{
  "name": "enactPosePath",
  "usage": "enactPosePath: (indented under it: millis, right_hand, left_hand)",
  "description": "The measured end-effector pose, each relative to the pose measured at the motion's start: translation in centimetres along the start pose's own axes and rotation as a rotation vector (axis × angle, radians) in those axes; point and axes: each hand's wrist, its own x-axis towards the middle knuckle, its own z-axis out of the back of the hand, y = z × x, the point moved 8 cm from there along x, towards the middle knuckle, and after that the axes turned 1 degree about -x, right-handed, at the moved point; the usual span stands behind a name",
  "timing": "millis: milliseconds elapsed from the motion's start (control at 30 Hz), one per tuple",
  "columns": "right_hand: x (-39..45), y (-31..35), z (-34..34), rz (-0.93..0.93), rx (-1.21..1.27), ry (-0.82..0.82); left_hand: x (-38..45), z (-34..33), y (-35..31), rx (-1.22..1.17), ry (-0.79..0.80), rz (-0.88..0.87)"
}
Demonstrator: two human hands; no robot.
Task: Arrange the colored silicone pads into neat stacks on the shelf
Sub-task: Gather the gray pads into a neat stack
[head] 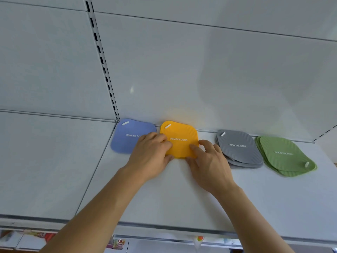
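Squaring the yellow stack [179, 138] at the shelf [164, 194] back, left hand [152, 157] and right hand [209, 161] pinching its edges between curled fingers; next, probably nudging the fanned grey stack [238, 148] flush.

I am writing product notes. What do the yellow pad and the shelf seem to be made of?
Yellow pad: probably soft silicone or rubber, matte, with ribbed edges and printed white text; both hands grip its near corners. Shelf: looks like white painted sheet metal, smooth with a slight sheen, though coated board cannot be excluded.
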Motion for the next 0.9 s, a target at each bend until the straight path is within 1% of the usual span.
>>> enactPosePath:
  millis: [133, 233, 333, 400, 500, 567, 700, 767, 833, 900]
  right_hand:
    - [-0.3, 0.0, 0.2, -0.037, 0.022, -0.028]
    - [-1.7, 0.2, 1.5, -0.032, 0.071, -0.089]
    - [-4.7, -0.2, 3.1, -0.024, 0.076, -0.174]
    - [-7.0, -1.4, 3.8, -0.068, 0.05, -0.213]
    - [-9.6, -4.2, 4.0, -0.175, 0.019, -0.214]
    - [-10.7, -5.7, 4.1, -0.196, 0.019, -0.19]
    - [-11.5, -6.8, 4.2, -0.123, 0.034, -0.144]
    - [-11.5, -7.2, 4.4, -0.071, 0.073, -0.147]
    - [-11.2, -8.5, 5.2, -0.045, 0.138, -0.189]
    - [-10.5, -10.5, 6.5, -0.046, 0.18, -0.27]
  left_hand:
    - [0.0, 0.0, -0.5, 0.015, 0.006, 0.019]
    - [-0.5, 0.3, -1.7, 0.021, -0.037, 0.021]
    - [-1.4, 0.6, -4.5, -0.056, -0.123, -0.06]
    - [-2.1, 0.2, -7.1, -0.128, -0.156, -0.138]
    - [-2.8, -1.4, -10.7, -0.248, -0.118, -0.204]
    - [-3.1, -2.3, -12.4, -0.245, -0.105, -0.218]
    - [-2.8, -2.9, -14.4, -0.196, -0.137, -0.177]
    - [-2.5, -3.2, -15.3, -0.171, -0.138, -0.127]
    - [-2.1, -3.5, -16.0, -0.142, -0.142, -0.05]
    - [-1.8, -3.6, -16.5, -0.106, -0.154, 0.032]
